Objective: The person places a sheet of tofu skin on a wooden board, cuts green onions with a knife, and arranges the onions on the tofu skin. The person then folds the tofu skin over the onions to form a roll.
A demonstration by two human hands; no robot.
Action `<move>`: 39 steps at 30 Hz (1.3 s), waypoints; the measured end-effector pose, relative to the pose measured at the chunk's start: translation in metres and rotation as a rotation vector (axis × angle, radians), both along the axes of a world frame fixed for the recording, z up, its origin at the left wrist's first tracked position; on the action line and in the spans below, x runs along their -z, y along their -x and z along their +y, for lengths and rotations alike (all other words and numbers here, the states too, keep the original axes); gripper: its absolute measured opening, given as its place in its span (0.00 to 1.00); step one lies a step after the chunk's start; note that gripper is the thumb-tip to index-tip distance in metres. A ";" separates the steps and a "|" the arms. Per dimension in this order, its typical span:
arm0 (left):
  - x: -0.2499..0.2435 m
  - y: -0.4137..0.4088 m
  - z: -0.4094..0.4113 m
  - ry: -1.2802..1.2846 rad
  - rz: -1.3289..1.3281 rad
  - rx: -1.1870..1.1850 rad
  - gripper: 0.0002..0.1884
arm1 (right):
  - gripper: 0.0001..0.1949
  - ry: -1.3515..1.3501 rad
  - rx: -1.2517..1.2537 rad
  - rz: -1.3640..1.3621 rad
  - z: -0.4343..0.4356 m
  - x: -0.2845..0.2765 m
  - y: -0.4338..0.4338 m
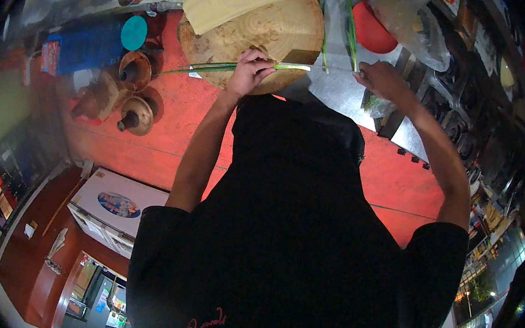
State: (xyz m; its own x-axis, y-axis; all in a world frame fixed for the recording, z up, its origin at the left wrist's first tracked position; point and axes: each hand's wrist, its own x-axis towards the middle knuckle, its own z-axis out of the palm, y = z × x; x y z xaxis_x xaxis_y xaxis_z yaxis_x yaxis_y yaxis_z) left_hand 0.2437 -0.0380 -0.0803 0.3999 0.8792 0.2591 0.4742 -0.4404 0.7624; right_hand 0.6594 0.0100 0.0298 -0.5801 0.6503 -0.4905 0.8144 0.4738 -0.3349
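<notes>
My left hand (252, 68) is closed on a scallion (293, 66) over the near part of a round wooden chopping block (256, 33). The white root end points right; long green leaves trail left past the block's edge. My right hand (379, 80) is closed at the right, over the metal counter, on what looks like a knife (333, 69) seen nearly edge-on. Its thin blade reaches left towards the scallion's white end; whether they touch cannot be told. More scallions (351, 35) lie on the counter beyond. A yellowish cloth or paper sheet (233, 0) covers the block's far part.
A red bowl or dish (374, 27) and a clear plastic bag (413, 24) stand beyond my right hand. Stove burners (444, 94) are at the right. To the left are a blue crate (86, 50), a teal round lid (134, 33) and metal vessels (136, 116) near the red floor.
</notes>
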 end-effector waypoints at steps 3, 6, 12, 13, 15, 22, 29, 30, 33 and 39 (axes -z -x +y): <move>0.002 0.001 0.001 0.002 0.000 -0.001 0.13 | 0.21 0.044 0.045 0.053 0.004 0.002 -0.005; 0.000 0.000 0.001 0.024 0.008 -0.007 0.14 | 0.22 0.091 0.078 0.089 0.008 -0.004 -0.004; -0.001 -0.002 0.001 0.006 0.015 -0.033 0.13 | 0.23 0.095 0.055 0.121 0.012 -0.036 0.010; -0.002 -0.002 0.001 -0.001 0.006 -0.046 0.12 | 0.23 0.076 0.033 0.127 0.012 -0.037 0.012; -0.003 -0.003 0.001 -0.009 -0.007 -0.059 0.12 | 0.24 0.104 0.016 0.079 0.013 -0.034 0.014; -0.006 -0.004 0.001 0.033 -0.021 -0.064 0.11 | 0.24 0.089 0.028 0.032 0.010 -0.028 0.017; -0.003 -0.002 0.002 0.042 -0.020 -0.029 0.10 | 0.24 0.087 0.033 0.019 0.006 -0.025 0.015; -0.002 -0.002 0.002 0.033 -0.020 -0.031 0.10 | 0.23 0.095 0.037 0.013 0.007 -0.026 0.016; 0.003 -0.002 0.002 0.018 -0.022 -0.037 0.10 | 0.23 0.080 0.029 -0.001 0.006 -0.029 0.018; 0.006 0.000 0.003 0.027 -0.027 -0.038 0.10 | 0.22 0.048 0.005 0.011 0.006 -0.026 0.018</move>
State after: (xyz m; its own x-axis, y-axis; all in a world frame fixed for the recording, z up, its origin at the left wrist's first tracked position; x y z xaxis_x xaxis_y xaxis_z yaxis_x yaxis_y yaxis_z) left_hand 0.2436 -0.0354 -0.0863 0.3592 0.9003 0.2458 0.4691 -0.4018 0.7865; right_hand 0.6417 0.0159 0.0558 -0.5822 0.6289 -0.5154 0.8131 0.4527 -0.3660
